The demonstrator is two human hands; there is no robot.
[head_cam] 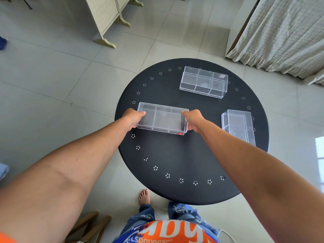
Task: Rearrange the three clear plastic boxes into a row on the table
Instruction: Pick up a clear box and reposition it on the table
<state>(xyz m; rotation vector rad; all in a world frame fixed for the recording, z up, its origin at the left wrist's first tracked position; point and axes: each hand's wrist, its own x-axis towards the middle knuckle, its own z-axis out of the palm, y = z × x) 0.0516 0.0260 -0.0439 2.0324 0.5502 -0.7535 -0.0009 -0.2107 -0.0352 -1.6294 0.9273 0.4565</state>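
Three clear plastic boxes with inner dividers are on a round black table (pixel 184 155). The near-left box (pixel 163 118) lies lengthwise across the left half; my left hand (pixel 133 117) grips its left end and my right hand (pixel 192 120) grips its right end. Whether it rests on the table or is slightly lifted I cannot tell. A second box (pixel 204 82) sits at the far side, slightly angled. The third box (pixel 237 126) stands near the right edge, turned end-on toward me, partly hidden by my right forearm.
The table has small flower-shaped hole patterns around its rim and stands on a pale tiled floor. A folding screen (pixel 107 18) stands at the far left, a curtain (pixel 280 32) at the far right. My bare foot (pixel 144 197) is under the near edge.
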